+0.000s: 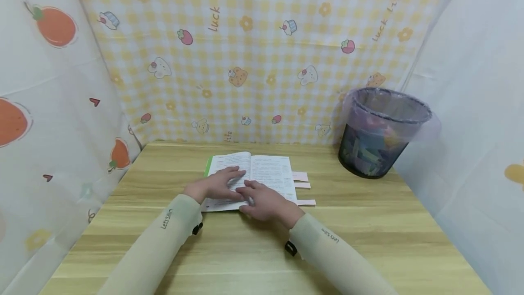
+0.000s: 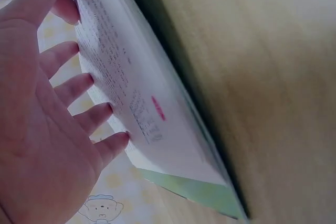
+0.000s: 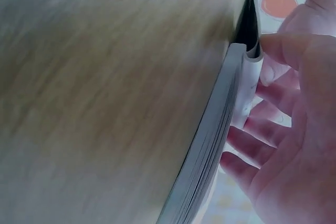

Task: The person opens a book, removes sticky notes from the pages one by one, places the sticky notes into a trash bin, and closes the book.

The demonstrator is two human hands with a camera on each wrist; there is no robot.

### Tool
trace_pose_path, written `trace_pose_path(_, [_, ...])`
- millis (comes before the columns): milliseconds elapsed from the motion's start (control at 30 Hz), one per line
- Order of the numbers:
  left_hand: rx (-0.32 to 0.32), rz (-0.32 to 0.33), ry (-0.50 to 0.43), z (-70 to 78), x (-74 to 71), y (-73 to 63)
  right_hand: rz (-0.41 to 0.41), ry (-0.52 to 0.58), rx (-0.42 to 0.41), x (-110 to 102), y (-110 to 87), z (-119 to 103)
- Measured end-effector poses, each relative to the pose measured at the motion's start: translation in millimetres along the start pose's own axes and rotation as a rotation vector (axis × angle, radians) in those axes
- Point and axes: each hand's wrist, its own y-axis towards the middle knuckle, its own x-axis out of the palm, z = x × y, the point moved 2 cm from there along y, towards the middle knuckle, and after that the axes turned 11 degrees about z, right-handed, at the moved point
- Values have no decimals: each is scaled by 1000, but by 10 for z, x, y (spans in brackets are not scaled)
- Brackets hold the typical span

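An open book [image 1: 270, 167] with printed pages lies on the wooden table. My left hand [image 1: 217, 185] rests over its left page, fingers spread towards the spine. Near the spine's lower end, my right hand [image 1: 264, 201] touches the book with loosely extended fingers, its fingertips close to those of the left. The left wrist view shows the fingertips along the page [image 2: 176, 148], with a green cover edge [image 2: 194, 190] under the pages. Seen from the right wrist, the thumb is by the lower end of the spine, and the thick page block [image 3: 207, 140] shows.
Pale pink paper tabs [image 1: 300, 176] stick out from the book's right side. At the back right of the table [image 1: 348, 240] stands a dark mesh bin [image 1: 368, 149] with a purple liner and colourful contents. Patterned curtains [image 1: 262, 58] enclose the table at the back and sides.
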Motion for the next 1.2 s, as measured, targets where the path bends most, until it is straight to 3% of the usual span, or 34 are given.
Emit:
trace_pose_path(200, [-24, 9, -13, -54, 34, 8, 14, 114, -13, -75, -13, 69])
trace_pose_path(333, [-50, -5, -24, -59, 54, 6, 85, 52, 14, -85, -38, 253])
trace_pose_path(600, [-73, -19, -28, -30, 70, -7, 175, -65, 299, -179, -129, 816])
trace_pose_path(800, [-69, -29, -15, -15, 45, -3, 159, -78, 454, -314, -257, 1079])
trace_pose_path(1200, [-70, -24, -35, -21, 3, -3, 193, -7, 463, -347, -240, 1083])
